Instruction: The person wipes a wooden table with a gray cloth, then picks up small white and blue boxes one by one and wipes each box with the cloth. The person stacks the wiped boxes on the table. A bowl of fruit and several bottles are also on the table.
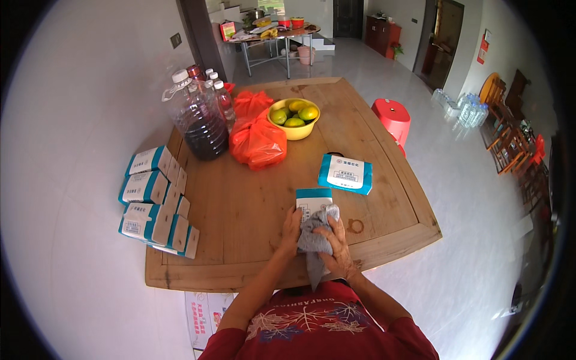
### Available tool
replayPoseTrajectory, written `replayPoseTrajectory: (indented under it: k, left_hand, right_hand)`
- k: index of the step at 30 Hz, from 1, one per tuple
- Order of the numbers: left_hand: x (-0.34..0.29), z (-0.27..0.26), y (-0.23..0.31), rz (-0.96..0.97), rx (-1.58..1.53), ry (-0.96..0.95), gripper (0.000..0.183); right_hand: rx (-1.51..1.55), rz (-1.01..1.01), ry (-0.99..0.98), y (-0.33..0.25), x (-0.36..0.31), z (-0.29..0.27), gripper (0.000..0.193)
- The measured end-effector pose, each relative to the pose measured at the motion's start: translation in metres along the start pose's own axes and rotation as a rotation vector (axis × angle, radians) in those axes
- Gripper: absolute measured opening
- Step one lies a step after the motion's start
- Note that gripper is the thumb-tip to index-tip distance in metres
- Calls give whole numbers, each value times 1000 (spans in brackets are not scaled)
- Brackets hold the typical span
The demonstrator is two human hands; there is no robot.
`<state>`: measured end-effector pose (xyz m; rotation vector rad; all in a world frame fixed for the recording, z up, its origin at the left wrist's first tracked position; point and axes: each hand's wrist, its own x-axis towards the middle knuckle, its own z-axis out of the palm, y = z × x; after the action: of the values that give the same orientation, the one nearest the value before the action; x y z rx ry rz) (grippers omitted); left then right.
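A white and teal carton lies on the wooden table close to its front edge. My left hand is closed along the carton's left side, steadying it. In my right hand is a bunched grey cloth, pressed on the carton's top, with one corner hanging toward the table's edge. The cloth hides much of the carton. Just beyond, to the right, a second carton of the same colours lies apart from both hands, with a dark loop at its back edge.
Several like cartons are stacked at the table's left edge. Behind them stand a large jug of dark liquid, clear bottles, red plastic bags and a yellow bowl of green-yellow fruit. A red stool is right of the table.
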<state>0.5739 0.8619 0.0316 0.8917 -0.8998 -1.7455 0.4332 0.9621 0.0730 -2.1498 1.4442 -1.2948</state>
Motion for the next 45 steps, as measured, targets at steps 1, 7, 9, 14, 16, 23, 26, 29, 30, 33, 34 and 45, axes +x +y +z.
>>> replayPoseTrajectory:
  k: [1,7,9,14,16,23,26,29,30,33,34,45]
  left_hand:
    - [-1,-2,-1,3,36,-3,51]
    - [-28,-1,11,59,106,14,48]
    - [-38,-4,16,34,78,1,45]
    - [-70,-5,29,-140,-124,-46,43]
    - [-78,-8,27,-186,-246,-103,46]
    - [-88,-8,35,-204,-407,-83,62]
    - [-84,-3,43,-106,-426,-15,66]
    - [-75,-16,48,-41,-506,9,65]
    - [-72,-15,53,-37,-611,-77,64]
    - [-68,-23,54,-80,-802,-116,62]
    - [-71,-23,56,-112,-854,-123,59]
    - [-98,14,77,397,12,-9,61]
  right_hand:
    - [49,10,-8,-1,0,0,54]
    - [418,128,130,0,27,6,47]
    - [433,135,165,5,42,11,46]
    - [1021,578,115,-12,86,-1,45]
    - [1280,731,65,-21,104,-10,43]
    - [1608,902,125,-35,94,11,40]
    - [1437,851,113,-43,69,21,37]
    - [1285,716,101,-50,38,29,36]
    - [1295,647,98,-50,27,31,36]
    - [1112,426,57,-57,3,26,41]
    - [1045,337,89,-63,-2,24,42]
    - [1158,501,576,-43,31,-33,22]
